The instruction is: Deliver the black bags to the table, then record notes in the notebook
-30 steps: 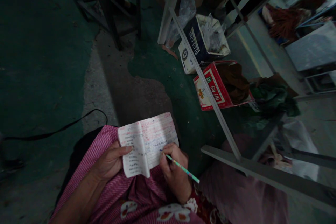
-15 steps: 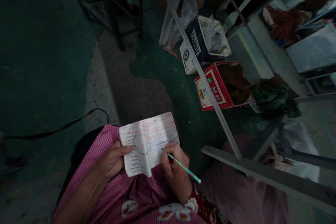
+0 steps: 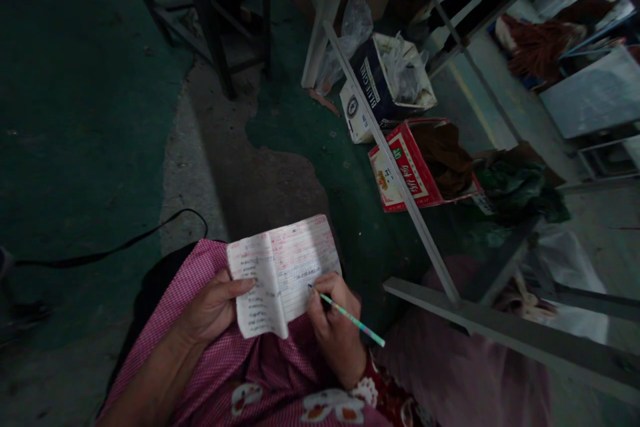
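Observation:
An open notebook (image 3: 300,247), its pages covered in red, blue and dark handwriting, rests above my lap. My left hand (image 3: 215,303) grips its left edge, thumb on the page and the other fingers hidden beneath. In my right hand (image 3: 337,323) is a slim pen (image 3: 350,317) with a green patterned barrel, pinched between thumb and fingers. The tip meets the right-hand page, or is very close to it, below a line of blue writing. A pink checked apron (image 3: 200,267) with flower shapes covers my lap.
Metal table-frame bars (image 3: 395,167) cross on the right. Beyond them stand a dark blue box (image 3: 367,80) with plastic bags and a red box (image 3: 420,180) with brown cloth. A dark stool (image 3: 215,33) is ahead; a black strap (image 3: 115,247) lies left.
The pen has tilted very slightly, its rear end shifting a little right. Both hands and the notebook stay almost in place; the view has shifted slightly.

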Demonstrator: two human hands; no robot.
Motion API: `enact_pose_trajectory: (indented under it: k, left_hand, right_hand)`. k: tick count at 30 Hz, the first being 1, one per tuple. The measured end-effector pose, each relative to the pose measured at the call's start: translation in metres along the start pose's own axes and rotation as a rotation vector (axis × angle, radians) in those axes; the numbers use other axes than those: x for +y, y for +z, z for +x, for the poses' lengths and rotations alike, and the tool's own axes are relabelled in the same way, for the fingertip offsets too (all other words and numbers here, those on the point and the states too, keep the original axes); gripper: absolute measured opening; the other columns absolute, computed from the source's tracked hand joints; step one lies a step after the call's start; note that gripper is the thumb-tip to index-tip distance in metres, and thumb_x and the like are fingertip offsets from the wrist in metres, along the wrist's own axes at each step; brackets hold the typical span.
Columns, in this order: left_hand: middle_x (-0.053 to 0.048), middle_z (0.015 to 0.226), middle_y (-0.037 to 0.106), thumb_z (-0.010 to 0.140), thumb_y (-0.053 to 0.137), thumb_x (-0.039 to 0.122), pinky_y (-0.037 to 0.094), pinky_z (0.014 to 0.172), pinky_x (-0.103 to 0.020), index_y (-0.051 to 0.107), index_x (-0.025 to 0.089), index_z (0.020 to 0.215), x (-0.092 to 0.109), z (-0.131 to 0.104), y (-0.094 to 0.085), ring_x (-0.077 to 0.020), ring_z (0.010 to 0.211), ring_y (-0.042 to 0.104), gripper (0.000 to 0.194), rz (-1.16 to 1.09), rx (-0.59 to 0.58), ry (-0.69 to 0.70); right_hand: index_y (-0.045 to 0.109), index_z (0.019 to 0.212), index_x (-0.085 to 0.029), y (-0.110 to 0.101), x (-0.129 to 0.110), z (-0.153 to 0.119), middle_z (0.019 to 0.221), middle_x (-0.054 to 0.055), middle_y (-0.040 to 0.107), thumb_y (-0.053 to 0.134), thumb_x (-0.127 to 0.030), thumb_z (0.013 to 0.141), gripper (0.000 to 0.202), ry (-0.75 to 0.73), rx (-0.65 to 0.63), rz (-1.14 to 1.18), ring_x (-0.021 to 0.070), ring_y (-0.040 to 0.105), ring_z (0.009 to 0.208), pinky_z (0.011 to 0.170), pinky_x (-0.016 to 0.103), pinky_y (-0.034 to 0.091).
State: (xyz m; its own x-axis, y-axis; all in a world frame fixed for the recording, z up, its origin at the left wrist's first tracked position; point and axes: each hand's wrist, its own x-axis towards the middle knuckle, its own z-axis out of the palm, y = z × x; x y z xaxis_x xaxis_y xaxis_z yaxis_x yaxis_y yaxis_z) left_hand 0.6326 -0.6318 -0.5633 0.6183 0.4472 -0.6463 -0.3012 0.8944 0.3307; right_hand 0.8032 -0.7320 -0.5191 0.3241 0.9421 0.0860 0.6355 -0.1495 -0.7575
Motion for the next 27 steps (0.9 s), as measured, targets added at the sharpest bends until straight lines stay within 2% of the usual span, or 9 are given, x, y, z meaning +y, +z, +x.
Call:
enact_pose_trajectory:
  k: [7,13,20,23,27]
  left_hand:
    - [-0.014,0.098,0.066,0.060,0.074,0.019,0.049,0.087,-0.046,0.063,0.013,0.108,-0.0003,-0.0004,-0.0039,-0.0354,0.095,0.059,0.049,0.005,0.005,-0.010]
    - [-0.013,0.097,0.067,0.058,0.075,0.020,0.049,0.086,-0.045,0.058,0.015,0.116,0.0012,-0.0004,-0.0031,-0.0348,0.093,0.060,0.060,0.016,0.027,-0.007]
    - [-0.014,0.099,0.066,0.061,0.073,0.018,0.048,0.089,-0.046,0.057,0.014,0.118,0.0016,-0.0003,-0.0026,-0.0350,0.095,0.059,0.060,0.027,0.019,0.003]
    - [-0.013,0.099,0.066,0.061,0.073,0.018,0.047,0.090,-0.046,0.058,0.014,0.116,0.0015,-0.0004,-0.0039,-0.0350,0.096,0.059,0.058,0.013,0.012,0.002]
    - [-0.012,0.097,0.067,0.062,0.073,0.017,0.046,0.092,-0.046,0.064,0.014,0.107,-0.0004,0.0012,-0.0088,-0.0342,0.097,0.059,0.046,-0.028,0.001,-0.020]
  right_hand:
    - [0.047,0.081,-0.019,0.0026,-0.0016,0.0009,0.078,0.002,0.054,0.041,-0.012,0.087,0.011,-0.018,0.015,-0.022,0.0117,0.054,0.075,0.067,0.022,0.041]
    - [0.048,0.081,-0.018,0.0042,0.0006,0.0014,0.078,0.002,0.054,0.042,-0.011,0.085,0.010,-0.036,0.058,-0.026,0.0123,0.054,0.077,0.069,0.022,0.042]
    - [0.046,0.074,-0.018,0.0044,-0.0004,0.0011,0.072,0.001,0.052,0.042,-0.014,0.084,0.012,0.016,0.020,-0.034,0.0120,0.052,0.068,0.065,0.023,0.041]
    - [0.048,0.075,-0.018,0.0025,-0.0012,0.0012,0.074,0.001,0.054,0.043,-0.016,0.085,0.012,0.074,0.006,0.067,0.0123,0.053,0.072,0.067,0.023,0.041]
    - [0.053,0.076,-0.018,-0.0015,-0.0047,0.0027,0.070,-0.002,0.053,0.048,-0.018,0.086,0.011,0.179,0.080,0.245,0.0097,0.051,0.067,0.062,0.019,0.040]
